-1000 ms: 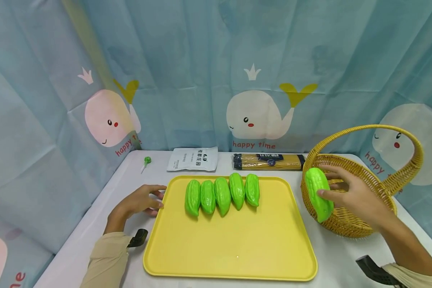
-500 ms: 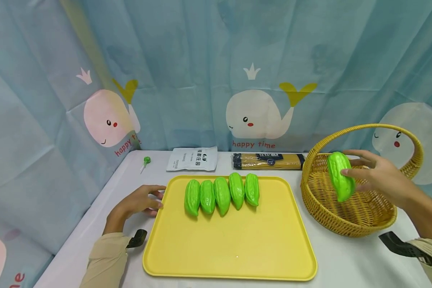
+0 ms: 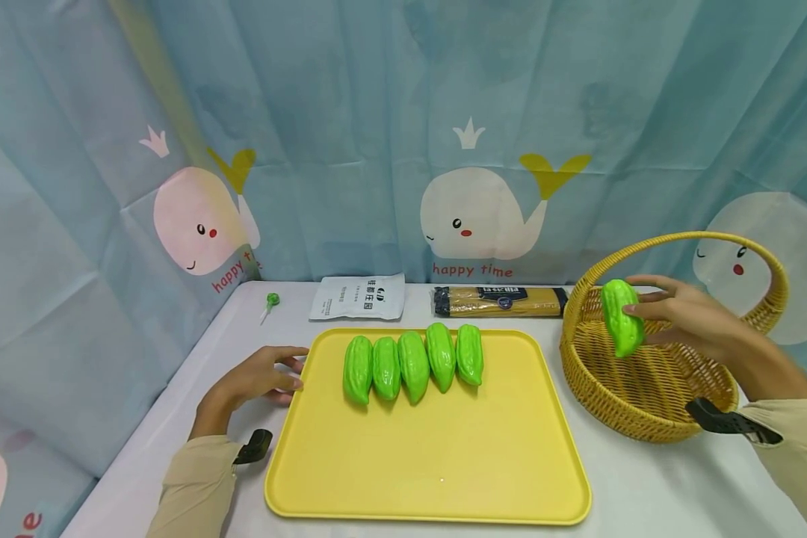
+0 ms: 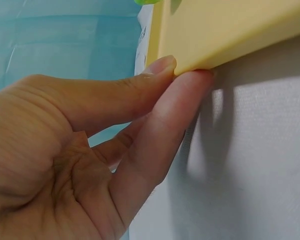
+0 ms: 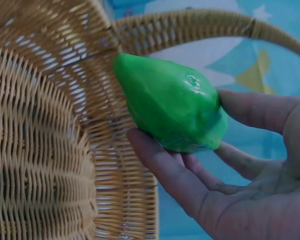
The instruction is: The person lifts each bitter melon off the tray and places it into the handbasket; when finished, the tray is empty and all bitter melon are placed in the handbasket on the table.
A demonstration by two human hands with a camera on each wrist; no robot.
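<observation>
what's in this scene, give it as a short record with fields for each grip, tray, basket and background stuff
right grip: holds a green gourd-shaped piece, seemingly above the basket
left grip: pinches the rim of the yellow tray
tray contents: five similar green pieces side by side, toward the far edge
basket: wicker basket with a tall handle, right of the tray
behind tray: white packet, long yellow packet
far left: green lollipop-like item
backdrop: blue whale-print curtain
</observation>
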